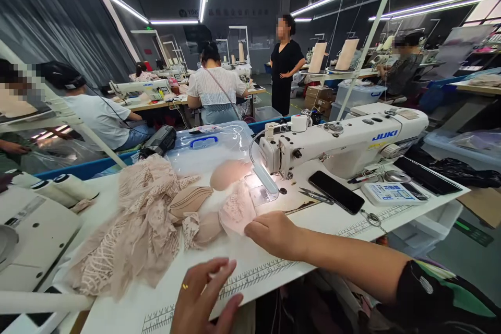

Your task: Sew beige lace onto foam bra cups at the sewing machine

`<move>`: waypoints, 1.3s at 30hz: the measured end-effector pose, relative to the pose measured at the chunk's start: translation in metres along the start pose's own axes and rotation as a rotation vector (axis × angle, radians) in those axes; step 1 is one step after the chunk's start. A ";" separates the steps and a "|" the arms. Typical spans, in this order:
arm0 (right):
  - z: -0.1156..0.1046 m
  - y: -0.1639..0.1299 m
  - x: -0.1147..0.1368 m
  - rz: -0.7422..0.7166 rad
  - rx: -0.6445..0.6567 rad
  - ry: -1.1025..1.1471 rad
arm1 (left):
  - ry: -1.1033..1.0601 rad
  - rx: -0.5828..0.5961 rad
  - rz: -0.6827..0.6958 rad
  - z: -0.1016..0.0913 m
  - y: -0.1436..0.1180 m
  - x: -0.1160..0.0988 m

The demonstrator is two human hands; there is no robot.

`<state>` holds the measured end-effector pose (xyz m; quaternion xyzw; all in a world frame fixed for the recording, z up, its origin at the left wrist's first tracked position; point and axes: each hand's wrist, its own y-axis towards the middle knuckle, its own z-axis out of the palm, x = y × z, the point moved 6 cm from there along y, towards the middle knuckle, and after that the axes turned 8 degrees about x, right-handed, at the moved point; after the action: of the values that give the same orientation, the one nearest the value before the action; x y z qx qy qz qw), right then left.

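My right hand pinches the lower edge of a pale pink lace bra cup on the white sewing table, close to the lit needle plate. Over the table's front edge my left hand hovers with fingers spread, holding nothing. Left of the lace cup lie a beige cup with lace trim, a stack of beige foam cups and a large heap of beige lace fabric. Another smooth foam cup lies behind it. The white sewing machine stands at the right.
Scissors, a black phone and a white-and-blue box lie right of the needle. A clear plastic bin stands behind the table. Several people sit at other machines; one person stands.
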<state>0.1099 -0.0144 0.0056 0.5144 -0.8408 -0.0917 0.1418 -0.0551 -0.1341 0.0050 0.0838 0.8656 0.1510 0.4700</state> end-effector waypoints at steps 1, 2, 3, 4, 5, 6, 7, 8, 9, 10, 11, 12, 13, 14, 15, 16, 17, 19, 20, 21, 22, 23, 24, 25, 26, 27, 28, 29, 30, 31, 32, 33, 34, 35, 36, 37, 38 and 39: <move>-0.005 -0.009 0.010 -0.030 -0.017 0.032 | 0.208 0.035 0.138 0.005 0.010 -0.009; -0.010 -0.018 0.019 -0.051 -0.026 0.069 | 0.354 0.023 0.239 0.008 0.019 -0.015; -0.015 -0.027 0.025 -0.065 -0.036 0.117 | 0.441 0.012 0.328 0.011 0.027 -0.020; -0.020 -0.035 0.028 -0.070 -0.037 0.184 | 0.470 0.008 0.409 0.014 0.033 -0.025; -0.025 -0.042 0.028 -0.062 -0.025 0.276 | 0.465 0.010 0.462 0.016 0.038 -0.028; -0.030 -0.048 0.025 -0.042 -0.008 0.396 | 0.439 0.031 0.501 0.018 0.040 -0.032; -0.035 -0.053 0.020 -0.007 0.010 0.540 | 0.406 0.063 0.523 0.019 0.042 -0.034; -0.038 -0.057 0.013 0.041 0.025 0.691 | 0.376 0.102 0.532 0.020 0.042 -0.036; -0.042 -0.060 0.006 0.097 0.025 0.830 | 0.352 0.144 0.536 0.020 0.041 -0.038; -0.046 -0.062 0.000 0.144 0.000 0.936 | 0.329 0.179 0.541 0.020 0.040 -0.040; -0.051 -0.063 -0.005 0.172 -0.051 1.009 | 0.304 0.211 0.547 0.019 0.038 -0.042; -0.055 -0.064 -0.009 0.179 -0.113 1.063 | 0.277 0.243 0.555 0.018 0.037 -0.044; -0.058 -0.064 -0.011 0.170 -0.175 1.115 | 0.249 0.276 0.562 0.018 0.036 -0.046; -0.059 -0.065 -0.011 0.157 -0.222 1.183 | 0.219 0.310 0.570 0.018 0.034 -0.049; -0.057 -0.065 -0.011 0.146 -0.237 1.271 | 0.191 0.349 0.577 0.019 0.033 -0.051; -0.053 -0.065 -0.011 0.141 -0.225 1.357 | 0.158 0.390 0.582 0.019 0.031 -0.054; -0.049 -0.066 -0.013 0.146 -0.194 1.400 | 0.118 0.428 0.582 0.020 0.029 -0.057; -0.045 -0.072 -0.023 0.191 -0.143 1.254 | -0.006 0.486 0.568 0.018 0.025 -0.064; -0.046 -0.077 -0.032 0.241 -0.137 1.081 | -0.093 0.486 0.552 0.014 0.023 -0.066; -0.050 -0.083 -0.044 0.303 -0.150 0.875 | -0.188 0.457 0.523 0.007 0.023 -0.068; -0.054 -0.089 -0.056 0.374 -0.166 0.701 | -0.277 0.401 0.467 -0.003 0.024 -0.068; -0.058 -0.096 -0.067 0.434 -0.170 0.592 | -0.342 0.338 0.380 -0.013 0.026 -0.064; -0.059 -0.101 -0.076 0.472 -0.142 0.540 | -0.383 0.262 0.263 -0.024 0.029 -0.059; -0.059 -0.104 -0.080 0.480 -0.087 0.516 | -0.401 0.171 0.125 -0.037 0.032 -0.051; -0.059 -0.106 -0.081 0.462 -0.029 0.503 | -0.408 0.079 -0.016 -0.051 0.036 -0.043; -0.058 -0.107 -0.080 0.427 0.025 0.493 | -0.407 -0.010 -0.149 -0.066 0.040 -0.037; -0.057 -0.108 -0.076 0.386 0.062 0.482 | -0.408 -0.101 -0.251 -0.081 0.044 -0.033; -0.057 -0.108 -0.072 0.352 0.078 0.470 | -0.392 -0.144 -0.327 -0.092 0.051 -0.032; -0.057 -0.108 -0.068 0.331 0.082 0.462 | -0.342 -0.151 -0.374 -0.101 0.059 -0.034; -0.056 -0.108 -0.064 0.322 0.087 0.460 | -0.254 -0.093 -0.384 -0.104 0.072 -0.039; -0.055 -0.107 -0.062 0.322 0.095 0.461 | -0.140 0.032 -0.360 -0.099 0.086 -0.046; -0.054 -0.106 -0.060 0.322 0.108 0.459 | -0.014 0.196 -0.303 -0.088 0.101 -0.054; -0.052 -0.104 -0.059 0.318 0.120 0.455 | 0.108 0.403 -0.231 -0.069 0.115 -0.060; -0.051 -0.102 -0.058 0.308 0.131 0.451 | 0.211 0.620 -0.147 -0.045 0.127 -0.065; -0.049 -0.099 -0.058 0.293 0.137 0.448 | 0.294 0.789 -0.084 -0.021 0.138 -0.066; -0.048 -0.096 -0.059 0.274 0.138 0.446 | 0.353 0.950 -0.033 0.005 0.148 -0.063; -0.046 -0.093 -0.061 0.255 0.134 0.443 | 0.402 1.061 0.006 0.029 0.159 -0.059; -0.045 -0.089 -0.063 0.237 0.132 0.438 | 0.448 1.136 0.029 0.051 0.169 -0.052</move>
<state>0.2267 0.0014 0.0120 0.4280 -0.8487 0.0942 0.2962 0.0166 0.0197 0.0771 0.2993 0.8874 -0.3140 0.1560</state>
